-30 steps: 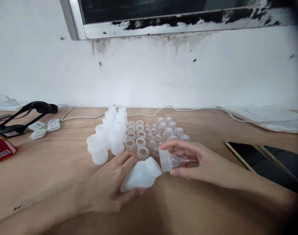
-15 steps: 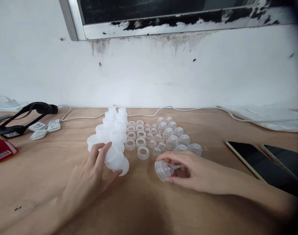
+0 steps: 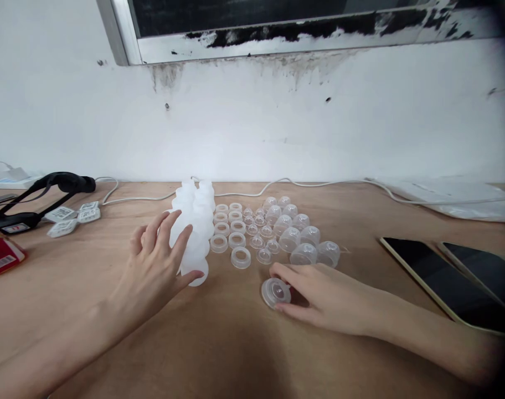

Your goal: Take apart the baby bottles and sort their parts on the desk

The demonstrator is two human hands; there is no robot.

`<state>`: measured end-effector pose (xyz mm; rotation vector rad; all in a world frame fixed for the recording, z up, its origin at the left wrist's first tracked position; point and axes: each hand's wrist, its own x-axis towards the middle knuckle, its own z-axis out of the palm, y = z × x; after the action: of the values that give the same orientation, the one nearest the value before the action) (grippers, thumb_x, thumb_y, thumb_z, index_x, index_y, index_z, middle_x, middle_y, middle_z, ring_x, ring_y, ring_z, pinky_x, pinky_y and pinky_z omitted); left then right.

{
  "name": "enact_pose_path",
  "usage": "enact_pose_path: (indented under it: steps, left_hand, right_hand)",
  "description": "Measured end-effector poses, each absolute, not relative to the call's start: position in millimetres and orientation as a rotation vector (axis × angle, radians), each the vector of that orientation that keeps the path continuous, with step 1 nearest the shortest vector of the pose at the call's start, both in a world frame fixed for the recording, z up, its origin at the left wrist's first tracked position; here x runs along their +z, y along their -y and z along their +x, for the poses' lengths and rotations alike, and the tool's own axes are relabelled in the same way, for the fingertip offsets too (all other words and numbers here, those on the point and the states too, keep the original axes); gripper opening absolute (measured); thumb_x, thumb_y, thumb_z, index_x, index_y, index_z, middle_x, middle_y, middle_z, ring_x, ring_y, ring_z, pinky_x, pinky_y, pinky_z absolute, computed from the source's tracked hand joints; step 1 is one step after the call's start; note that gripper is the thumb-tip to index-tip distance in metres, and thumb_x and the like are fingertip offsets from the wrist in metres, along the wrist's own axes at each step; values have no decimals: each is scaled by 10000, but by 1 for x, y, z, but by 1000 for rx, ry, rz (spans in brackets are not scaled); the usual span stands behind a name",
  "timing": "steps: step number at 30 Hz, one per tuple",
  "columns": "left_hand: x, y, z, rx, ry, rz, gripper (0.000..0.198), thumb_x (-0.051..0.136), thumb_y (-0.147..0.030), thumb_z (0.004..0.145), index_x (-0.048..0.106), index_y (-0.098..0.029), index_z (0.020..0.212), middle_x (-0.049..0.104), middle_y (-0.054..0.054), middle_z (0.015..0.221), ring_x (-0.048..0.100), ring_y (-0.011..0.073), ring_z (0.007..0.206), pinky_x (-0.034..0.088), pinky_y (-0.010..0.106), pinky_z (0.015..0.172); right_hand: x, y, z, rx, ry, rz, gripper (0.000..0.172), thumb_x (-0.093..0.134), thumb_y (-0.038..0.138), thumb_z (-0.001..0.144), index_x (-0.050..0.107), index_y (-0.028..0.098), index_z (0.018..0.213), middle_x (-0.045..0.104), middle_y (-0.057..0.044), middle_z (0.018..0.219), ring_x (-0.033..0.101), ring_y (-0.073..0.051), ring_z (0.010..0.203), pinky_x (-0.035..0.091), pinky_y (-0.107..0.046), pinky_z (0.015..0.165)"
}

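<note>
My right hand (image 3: pixel 314 293) pinches a clear bottle ring with a nipple (image 3: pixel 276 292) in it, thumb and forefinger at its right side, low over the table or on it. My left hand (image 3: pixel 163 252) is open with fingers spread, by the near left of the crowded white translucent bottles (image 3: pixel 198 244). Whether its fingertips touch them I cannot tell. Right of the bottles lie loose clear rings (image 3: pixel 241 257) in two columns, then small clear nipples (image 3: pixel 264 255), then several clear dome caps (image 3: pixel 303 254) just behind my right hand.
Two dark phones (image 3: pixel 439 282) lie on the right. A black headset strap (image 3: pixel 65 183), white tags (image 3: pixel 65 227) and a red packet (image 3: pixel 3 255) are at the left. Along the wall runs a white cable (image 3: pixel 256 195), with a clear plastic bag (image 3: pixel 435 202) at back right.
My left hand has loosened from the nearest bottles and spread its fingers. My right hand has turned the ring with the nipple, so its round face now points up towards me.
</note>
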<state>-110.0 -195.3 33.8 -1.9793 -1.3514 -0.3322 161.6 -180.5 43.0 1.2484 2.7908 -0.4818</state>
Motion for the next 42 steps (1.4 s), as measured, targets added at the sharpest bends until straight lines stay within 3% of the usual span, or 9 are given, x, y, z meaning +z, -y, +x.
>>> enact_pose_path:
  steps: [6,11,16,23,27,30,32,37,42]
  left_hand:
    - [34,190,-116,-345,1376,-2018,620,548,-501,668,442,-103,1133,252,166,1285,236,310,1158,206,464,886]
    - [41,199,-107,-482,1320,-2108,747,576,-509,637,317,-109,1213,261,163,1276,238,310,1151,205,467,894]
    - [37,213,-63,-629,1111,-2605,639,587,-367,680,285,-99,1176,377,108,1174,342,214,1068,330,322,877]
    - [22,198,-25,-269,1517,-3096,304,557,-218,720,382,-87,932,500,73,935,475,174,833,405,295,677]
    - [30,194,-24,-153,1624,-3131,340,568,-200,713,385,-82,974,497,68,970,483,172,851,403,284,679]
    - [35,193,-25,-9,1585,-3109,387,559,-188,716,401,-86,1054,487,65,1010,476,175,908,403,288,739]
    - [38,193,-26,144,1532,-3042,321,525,-181,738,457,-93,1039,496,64,999,478,176,901,399,291,754]
    - [44,195,-27,417,1318,-2631,266,366,-81,777,574,-82,943,505,109,958,424,247,931,353,368,767]
    - [42,189,-28,490,1283,-2416,310,326,-70,778,610,-94,900,488,137,943,408,261,923,341,351,701]
  right_hand:
    - [36,180,160,-452,-2798,1240,309,358,440,818,438,160,921,502,-47,863,484,-166,714,338,-276,579]
    - [32,180,155,-518,-2820,1323,262,329,384,843,450,157,893,491,-38,861,468,-136,699,343,-269,598]
    - [22,183,141,-656,-2864,1416,259,344,378,825,425,138,880,507,-41,795,464,-135,676,342,-258,579]
    - [23,183,131,-815,-2949,1316,156,380,200,778,434,110,893,512,-54,876,483,-128,756,372,-251,653]
    - [20,180,135,-839,-2975,1324,101,359,172,781,438,109,788,518,-39,768,473,-107,652,362,-237,586]
    - [23,180,143,-1057,-2839,1381,183,306,221,831,458,121,851,523,-17,685,478,-80,546,366,-212,523]
    - [29,181,149,-857,-2972,1404,215,300,248,849,467,136,925,534,-13,737,491,-77,581,378,-216,556]
    - [40,178,161,627,-3074,1328,193,400,272,805,509,129,734,505,-32,698,478,-176,658,264,-279,496]
    - [29,162,158,869,-2839,1272,143,537,243,713,547,113,656,500,-72,703,455,-220,716,284,-328,625]
